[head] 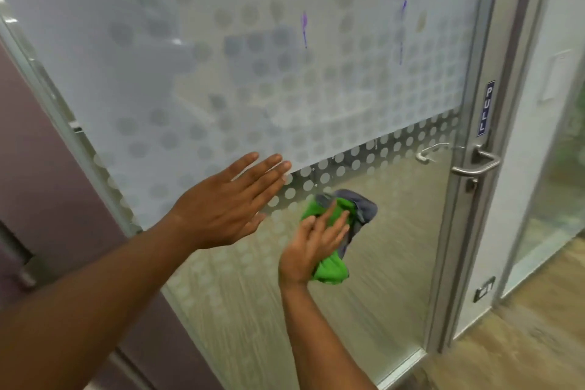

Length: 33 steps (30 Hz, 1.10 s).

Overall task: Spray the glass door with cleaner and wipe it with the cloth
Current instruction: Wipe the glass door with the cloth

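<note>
— Head view: which step?
— Wiping. The right hand (311,247), fingers flat, presses the crumpled green-and-grey cloth (332,267) on the dot-frosted glass door (190,57), at four o'clock from the spread, empty left hand (221,199).
— Next?
— Probably up to the purple streaks (304,28), at twelve o'clock.

Both bare forearms reach forward to the frosted, dot-patterned glass door (316,98). The left hand (226,201) is held flat against the door's frosted band, fingers straight and close together. The right hand (311,250), lower on the door and nearer its latch side, presses a crumpled green and grey cloth (332,269) to the glass with fingers spread.
</note>
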Available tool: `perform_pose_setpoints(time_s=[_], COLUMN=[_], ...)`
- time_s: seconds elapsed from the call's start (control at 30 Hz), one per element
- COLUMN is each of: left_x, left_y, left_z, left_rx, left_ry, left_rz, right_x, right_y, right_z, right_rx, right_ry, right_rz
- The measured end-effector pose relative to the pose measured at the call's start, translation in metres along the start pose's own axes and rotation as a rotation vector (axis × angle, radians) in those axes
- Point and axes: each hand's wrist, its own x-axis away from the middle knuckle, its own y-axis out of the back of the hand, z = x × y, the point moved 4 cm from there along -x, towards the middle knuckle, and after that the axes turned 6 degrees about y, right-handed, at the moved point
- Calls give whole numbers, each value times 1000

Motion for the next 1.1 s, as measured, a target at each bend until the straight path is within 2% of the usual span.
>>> perform_pose_setpoints(time_s=[0.1,0.2,0.23,0.37,0.57,0.7,0.8,0.83,0.9,1.0,1.1], left_x=[0,0,0,1,0,0,1,0,-1,-3,-15], left_y=[-3,-4,-5,-6,-6,-5,-4,-4,-3,-2,9], left_z=[-2,-3,-3,-4,-4,-3,-3,-2,0,4,19], left_rx=[-49,-52,-59,-77,-59,-65,-39,-35,-22,8,19], left_ry=[-6,-12,-11,-12,-8,-15,-16,-13,-10,6,13], left_rz=[-37,-37,-38,-48,-53,-58,-72,-70,-52,-57,-99], right_x=[-6,-36,-48,-72,-34,-43,-76,-90,-109,-96,-66], right_y=[-15,-5,0,16,7,-5,-7,-5,3,13,8], right_z=[13,13,12,-14,-13,38,71,73,58,26,23], right_rx=[190,215,204,125,95,79,285,383,500,427,379], right_ry=[164,326,329,118,270,522,707,715,587,369,380], right_rz=[95,144,133,14,68,206,243,232,220,219,266])
